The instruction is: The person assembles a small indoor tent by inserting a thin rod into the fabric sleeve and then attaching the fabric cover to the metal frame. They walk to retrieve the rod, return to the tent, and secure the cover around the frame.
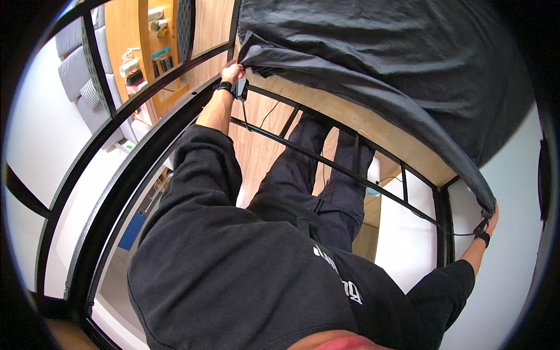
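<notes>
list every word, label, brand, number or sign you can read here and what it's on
White lettering on the black top: partly lost in folds, not quoted here.
Device by the left wrist: any marking too small to read.
Items on the wooden desk: any labels too small.
Black sheet: no text visible.

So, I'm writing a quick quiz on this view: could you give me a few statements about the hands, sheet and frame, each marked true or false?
1. The left hand holds the dark sheet. True.
2. The right hand is well away from the dark sheet. False: it is at the sheet's edge, holding it.
3. The wooden board is fully covered. False: a pale strip shows bare along the sheet's near edge.
4. A black wristband is on the left wrist. True.
5. The metal frame is white. False: it is black.
</notes>
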Demonstrator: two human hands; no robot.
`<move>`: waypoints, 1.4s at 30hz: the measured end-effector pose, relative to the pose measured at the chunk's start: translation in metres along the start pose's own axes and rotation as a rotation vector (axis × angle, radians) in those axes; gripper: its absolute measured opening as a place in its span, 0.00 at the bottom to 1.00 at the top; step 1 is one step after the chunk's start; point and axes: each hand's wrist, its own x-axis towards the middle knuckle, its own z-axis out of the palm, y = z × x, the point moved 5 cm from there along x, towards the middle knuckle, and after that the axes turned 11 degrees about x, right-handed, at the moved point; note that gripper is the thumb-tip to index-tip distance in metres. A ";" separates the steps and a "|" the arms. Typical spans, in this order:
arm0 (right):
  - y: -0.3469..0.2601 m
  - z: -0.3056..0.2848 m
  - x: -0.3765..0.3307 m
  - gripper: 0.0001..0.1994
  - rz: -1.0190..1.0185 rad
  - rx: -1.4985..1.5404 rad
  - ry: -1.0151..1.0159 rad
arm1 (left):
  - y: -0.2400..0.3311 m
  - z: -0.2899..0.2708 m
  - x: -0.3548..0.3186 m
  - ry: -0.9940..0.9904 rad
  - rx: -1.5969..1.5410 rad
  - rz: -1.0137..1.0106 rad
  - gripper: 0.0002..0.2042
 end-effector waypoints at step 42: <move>-0.068 0.097 0.160 0.31 -0.211 -0.641 -0.086 | 0.398 0.021 -0.114 0.128 0.337 0.601 0.19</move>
